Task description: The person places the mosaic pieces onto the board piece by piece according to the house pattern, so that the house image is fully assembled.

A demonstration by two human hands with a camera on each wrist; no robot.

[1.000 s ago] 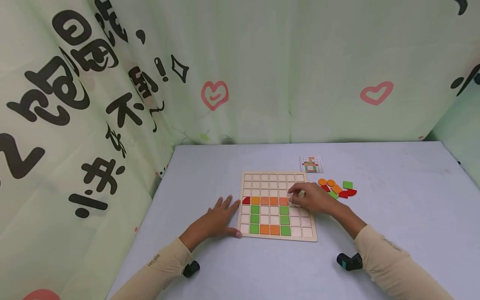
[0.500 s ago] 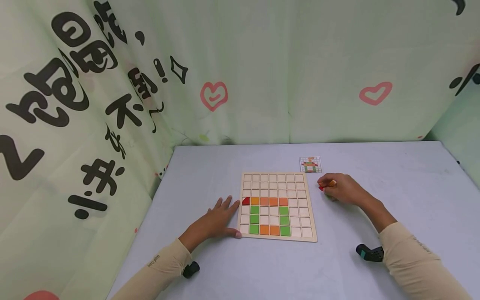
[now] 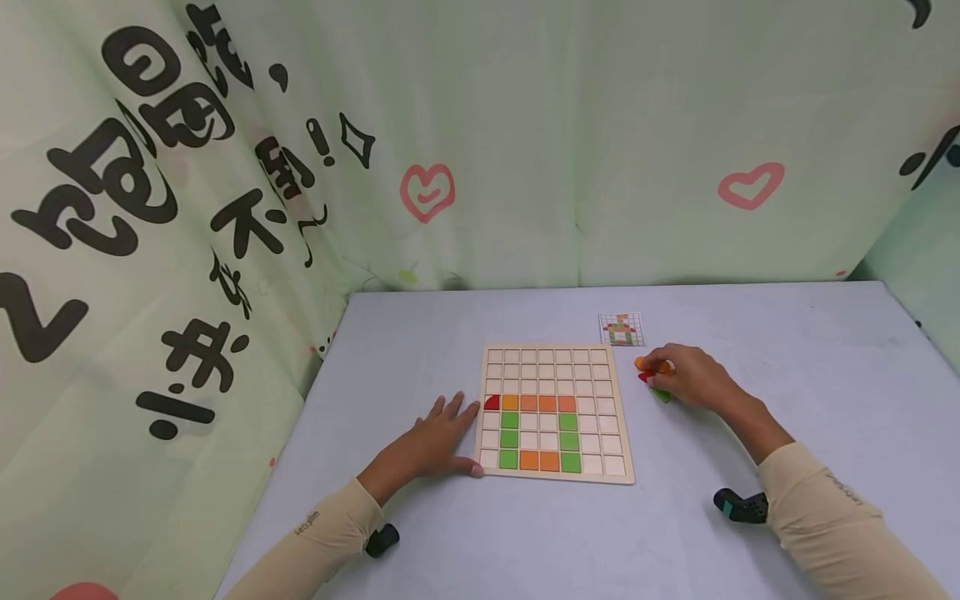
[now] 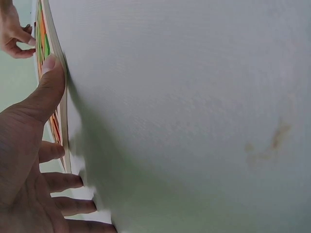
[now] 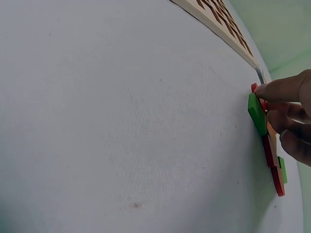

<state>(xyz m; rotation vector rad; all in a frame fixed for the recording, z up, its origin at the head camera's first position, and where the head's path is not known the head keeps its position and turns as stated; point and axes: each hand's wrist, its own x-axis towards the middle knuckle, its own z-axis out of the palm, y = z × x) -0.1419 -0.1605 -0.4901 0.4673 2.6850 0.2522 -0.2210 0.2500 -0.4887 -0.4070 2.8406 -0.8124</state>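
A wooden grid board (image 3: 590, 469) lies on the table, with green, orange and red flat pieces in some of its squares. My left hand (image 3: 432, 437) rests at its left edge with fingers spread; in the left wrist view the thumb (image 4: 48, 90) touches the rim. Right of the board, my right hand (image 3: 690, 377) bends over a small pile of loose pieces. In the right wrist view its thumb touches a red piece (image 5: 253, 87) beside a green piece (image 5: 256, 114), fingertips close behind. Whether anything is pinched is unclear. The hand covers much of the pile.
A small pattern card (image 3: 621, 329) lies just behind the board's far right corner. The white table (image 3: 825, 400) reaches back to a light green curtain (image 3: 510, 225) with printed black characters and hearts.
My right hand has moved right from the board's right side to the loose pieces, and over the last half second only its fingers have shifted slightly. The left hand stays still.
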